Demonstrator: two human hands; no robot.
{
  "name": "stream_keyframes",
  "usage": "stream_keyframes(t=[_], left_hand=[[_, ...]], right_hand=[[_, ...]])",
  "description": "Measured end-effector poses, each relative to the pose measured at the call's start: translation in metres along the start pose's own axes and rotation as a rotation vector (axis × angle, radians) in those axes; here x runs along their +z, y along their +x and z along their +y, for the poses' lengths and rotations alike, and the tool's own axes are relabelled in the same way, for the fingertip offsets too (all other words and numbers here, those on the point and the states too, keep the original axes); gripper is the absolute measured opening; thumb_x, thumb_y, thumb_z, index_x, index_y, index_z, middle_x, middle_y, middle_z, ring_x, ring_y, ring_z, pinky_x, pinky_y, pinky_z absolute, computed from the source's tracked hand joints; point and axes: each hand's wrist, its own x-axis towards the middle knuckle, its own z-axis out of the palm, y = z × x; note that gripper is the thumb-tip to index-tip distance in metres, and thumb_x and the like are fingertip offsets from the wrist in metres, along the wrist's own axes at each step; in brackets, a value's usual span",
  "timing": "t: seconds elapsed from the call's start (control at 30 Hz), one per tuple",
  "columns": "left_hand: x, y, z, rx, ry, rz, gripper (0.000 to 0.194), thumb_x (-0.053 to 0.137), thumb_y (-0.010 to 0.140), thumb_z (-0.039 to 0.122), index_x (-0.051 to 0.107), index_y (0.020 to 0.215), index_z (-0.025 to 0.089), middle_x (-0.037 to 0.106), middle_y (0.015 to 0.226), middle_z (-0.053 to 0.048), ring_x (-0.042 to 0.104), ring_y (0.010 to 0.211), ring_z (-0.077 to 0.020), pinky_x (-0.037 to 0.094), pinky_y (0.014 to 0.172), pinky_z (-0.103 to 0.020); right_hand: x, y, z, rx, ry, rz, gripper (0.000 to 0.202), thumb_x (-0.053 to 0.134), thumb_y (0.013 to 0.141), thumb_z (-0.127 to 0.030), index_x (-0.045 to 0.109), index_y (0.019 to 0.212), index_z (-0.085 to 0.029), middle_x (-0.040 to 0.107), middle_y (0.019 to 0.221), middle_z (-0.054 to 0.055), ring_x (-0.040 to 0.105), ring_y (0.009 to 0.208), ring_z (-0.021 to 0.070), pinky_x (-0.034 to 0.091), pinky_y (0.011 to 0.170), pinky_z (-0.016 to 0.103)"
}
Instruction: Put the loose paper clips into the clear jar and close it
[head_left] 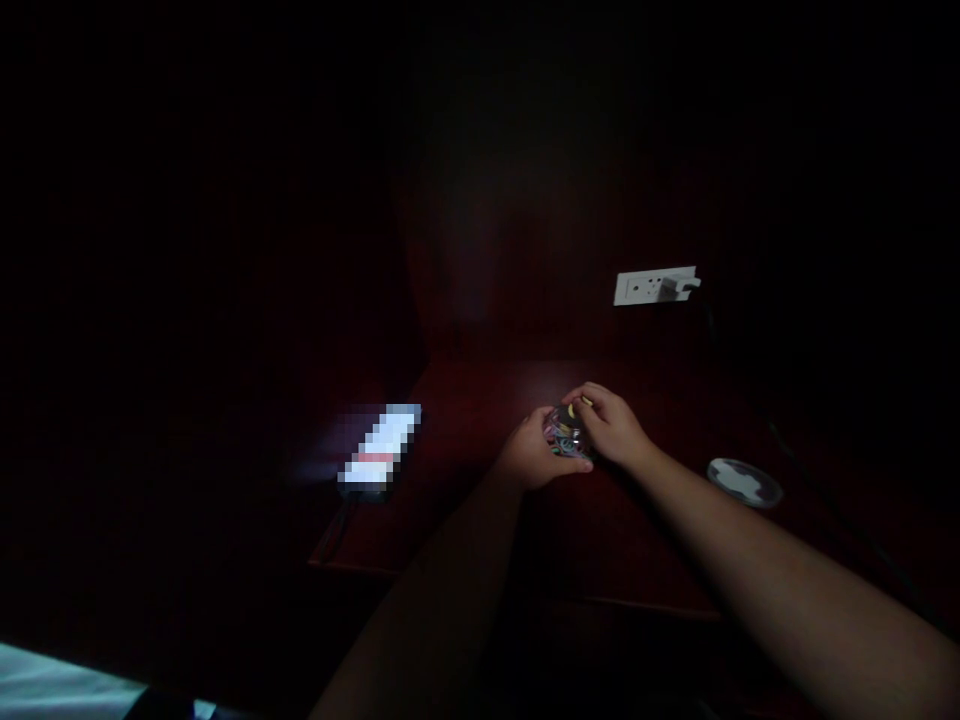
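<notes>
Head view, very dark: only the middle of the frame is lit, where both hands meet over a dark reddish table (465,420). Between them sits a small clear packet (564,432) with bright specks of pink, green and yellow inside; what it contains is too small and dim to tell.

The left hand (534,455) comes in from the lower middle of the frame and cups the packet from the left and from below, its fingers curled around the lower edge, with one finger running along under the packet toward the right. The right hand (613,425) comes in from the lower right and closes over the packet from the right and from above, fingertips bent down onto its top edge near a yellow spot. Both hands are closed on the packet, which lies pinched between the two sets of fingers just above the tabletop; whether it touches the wood cannot be told.

Left of the hands, a bright rectangular lit screen (381,445) lies on the table near its left edge. In the upper right, a white wall socket (646,287) carries a plug (679,286). To the right of the hands a round pale disc (744,482) rests on the table, well apart from them.
</notes>
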Motion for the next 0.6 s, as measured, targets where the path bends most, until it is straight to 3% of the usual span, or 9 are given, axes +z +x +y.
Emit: stream_keyframes(t=[0.4,0.6], left_hand=[[-0.0003,0.0004,0.0007,0.010,-0.016,-0.042,0.086,0.080,0.046,0.042,0.042,0.120,0.019,0.054,0.116,-0.012,0.053,0.103,-0.0257,0.042,0.090,-0.041],[-0.0003,0.0006,0.0020,0.012,-0.023,-0.039,0.085,0.081,0.045,0.038,0.043,0.119,0.020,0.055,0.116,-0.011,0.054,0.103,-0.0246,0.042,0.091,-0.041]], right_hand=[[0.0022,0.0001,-0.0020,0.050,0.078,-0.022,0.020,0.037,0.083,-0.026,0.055,0.077,-0.018,0.057,0.077,0.004,0.053,0.075,0.0159,0.040,0.069,0.026],[0.0039,0.0005,0.0004,0.128,0.168,0.037,0.026,0.034,0.086,-0.034,0.048,0.070,-0.019,0.052,0.068,0.001,0.049,0.064,0.0134,0.038,0.061,0.024]])
